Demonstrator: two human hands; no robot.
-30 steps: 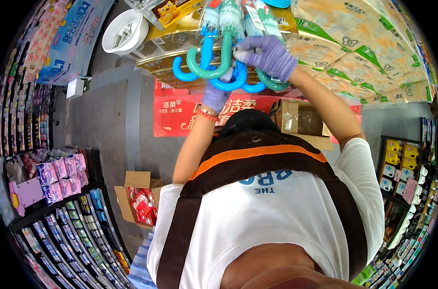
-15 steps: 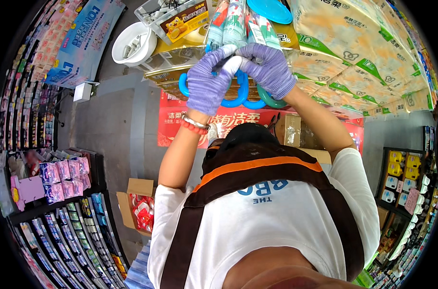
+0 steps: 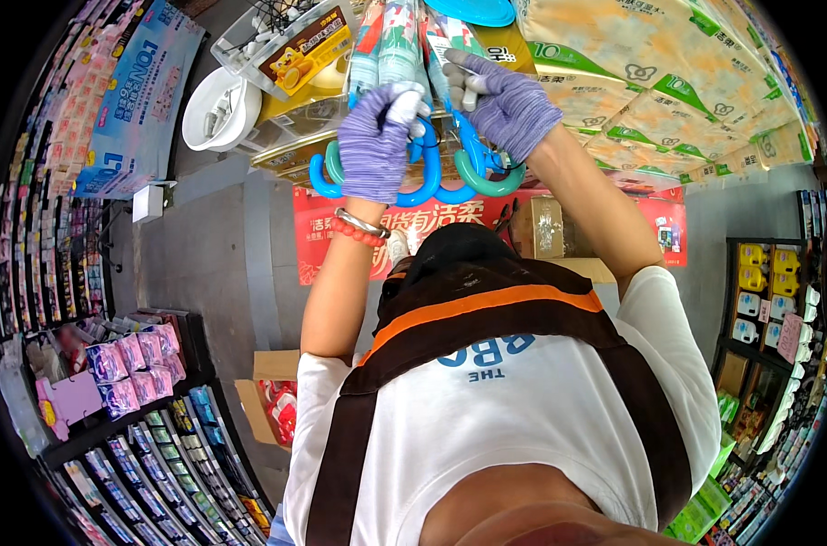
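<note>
**Hazard: hooked umbrellas slipping from a raised two-hand grip**

The left hand (image 3: 377, 141), in a purple knit glove, is closed around a white-wrapped umbrella (image 3: 402, 68) shaft just above its hook handle. The right hand (image 3: 509, 109), gloved the same, is partly closed, thumb and fingers pinching the neighbouring shafts; how firm that pinch is cannot be told. Both arms are raised to the bundle, which hangs in front of a shelf (image 3: 281, 155) edge.

Below the hands, several curved handles (image 3: 445, 177), blue and green, overlap and touch one another.

Probable faults:

- Handles interlock. Pulling one umbrella may drag its neighbours off with it.
- Knit gloves on smooth wrap give little friction; a shaft may slide down through the left-hand grip.
- A freed umbrella would fall towards the person's head and chest, directly beneath.
- A wire basket (image 3: 277, 32) and a white bowl (image 3: 215, 107) sit just beside the bundle to the left; a sideways swing could knock them.
- Stacked paper packs (image 3: 668, 82) to the right lie near the right forearm and could be nudged.
</note>
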